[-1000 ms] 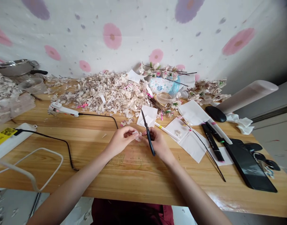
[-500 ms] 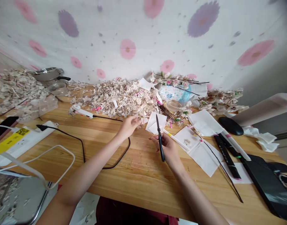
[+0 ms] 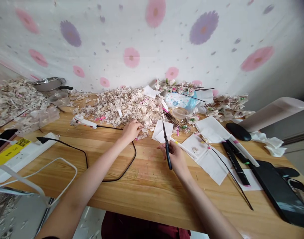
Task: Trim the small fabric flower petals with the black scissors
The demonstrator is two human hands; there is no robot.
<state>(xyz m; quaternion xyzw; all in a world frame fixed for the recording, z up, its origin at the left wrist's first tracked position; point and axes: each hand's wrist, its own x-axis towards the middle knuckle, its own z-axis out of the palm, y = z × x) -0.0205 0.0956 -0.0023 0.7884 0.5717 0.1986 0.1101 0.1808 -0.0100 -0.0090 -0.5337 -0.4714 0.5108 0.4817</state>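
Note:
My left hand (image 3: 132,130) rests at the front edge of a large heap of pale petal scraps (image 3: 119,108), its fingers curled down among them. I cannot tell whether it holds any scraps. My right hand (image 3: 175,154) grips black-handled scissors (image 3: 167,147) with the blades pointing up and away from me. The blade tips are just in front of a folded white paper square (image 3: 163,131). My hands are apart, with the square and a strip of wooden tabletop between them.
A white glue gun (image 3: 83,121) and its black cable lie left of my arm. Artificial blossom branches (image 3: 184,89), a plastic cup (image 3: 179,113), white paper sheets (image 3: 205,159), black marker pens (image 3: 235,162) and a black tablet (image 3: 278,192) stand right.
My left hand has moved away from my right hand and forward to the heap. The small petal once between my hands is no longer visible. The view has shifted slightly.

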